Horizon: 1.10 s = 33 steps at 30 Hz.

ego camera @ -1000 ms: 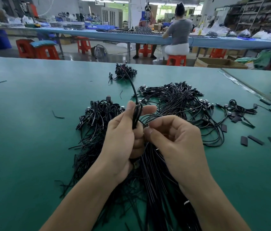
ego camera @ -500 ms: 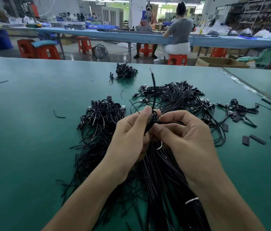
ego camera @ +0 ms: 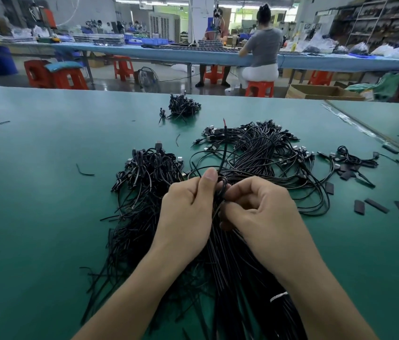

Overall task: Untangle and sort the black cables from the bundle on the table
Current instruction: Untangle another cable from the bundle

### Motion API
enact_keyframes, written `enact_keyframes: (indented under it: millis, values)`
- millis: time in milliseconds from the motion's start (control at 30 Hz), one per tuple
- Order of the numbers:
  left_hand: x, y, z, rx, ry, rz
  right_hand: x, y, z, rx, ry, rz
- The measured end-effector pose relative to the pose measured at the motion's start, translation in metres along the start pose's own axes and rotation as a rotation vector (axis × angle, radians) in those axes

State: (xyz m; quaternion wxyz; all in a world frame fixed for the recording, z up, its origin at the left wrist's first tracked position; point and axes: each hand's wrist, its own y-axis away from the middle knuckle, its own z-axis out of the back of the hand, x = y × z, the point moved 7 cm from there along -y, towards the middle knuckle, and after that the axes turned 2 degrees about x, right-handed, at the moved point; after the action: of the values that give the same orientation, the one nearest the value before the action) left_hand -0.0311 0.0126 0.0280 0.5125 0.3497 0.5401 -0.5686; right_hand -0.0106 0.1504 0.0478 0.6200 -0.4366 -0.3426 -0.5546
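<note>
My left hand [ego camera: 188, 207] and my right hand [ego camera: 259, 209] meet over the middle of a green table [ego camera: 34, 204], both pinching one coiled black cable [ego camera: 222, 185]. Its free end [ego camera: 224, 143] sticks up and away from my fingers, with a red tip. A large bundle of straight black cables [ego camera: 230, 278] runs under my wrists toward me. A heap of looped cables [ego camera: 149, 170] lies to the left of my hands. A wider pile of loose cables with connectors [ego camera: 267, 153] spreads behind my right hand.
A small knot of cables [ego camera: 183, 106] sits farther back. Short black sleeve pieces [ego camera: 375, 204] and a small cable cluster [ego camera: 352, 158] lie at the right. Stray cable bits [ego camera: 84, 170] lie at the left. A person sits at a blue bench [ego camera: 169, 51] beyond the table edge.
My hands have drawn closer together around the coil. The cable's free end, leaning left a second ago, now stands nearly upright and shorter above my fingers.
</note>
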Motion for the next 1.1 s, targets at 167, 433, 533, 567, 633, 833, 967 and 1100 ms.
enact_keyframes:
  millis: [167,433,533,567,633,833,967,1100]
  values:
    - [0.006,-0.003,0.001,-0.01,-0.048,-0.008,0.012,0.007,-0.003,-0.06,0.229,0.141]
    - [0.016,-0.008,0.001,0.079,0.006,0.095,0.031,0.017,-0.022,-0.031,0.541,0.3]
    - [0.021,-0.007,-0.004,0.173,0.102,0.201,0.034,0.021,-0.024,-0.035,0.648,0.336]
    - [0.021,-0.006,-0.006,0.193,0.107,0.22,0.035,0.021,-0.024,-0.024,0.668,0.342]
    - [0.023,-0.004,-0.009,0.24,0.092,0.276,0.038,0.021,-0.025,0.026,0.716,0.397]
    - [0.03,0.009,-0.015,0.482,0.013,0.428,0.037,0.021,-0.016,0.084,0.748,0.55]
    - [0.027,0.016,-0.018,0.574,0.055,0.49,0.038,0.018,-0.013,0.132,0.618,0.568]
    - [0.026,0.02,-0.025,0.611,0.166,0.56,0.034,0.013,-0.006,0.1,0.59,0.505]
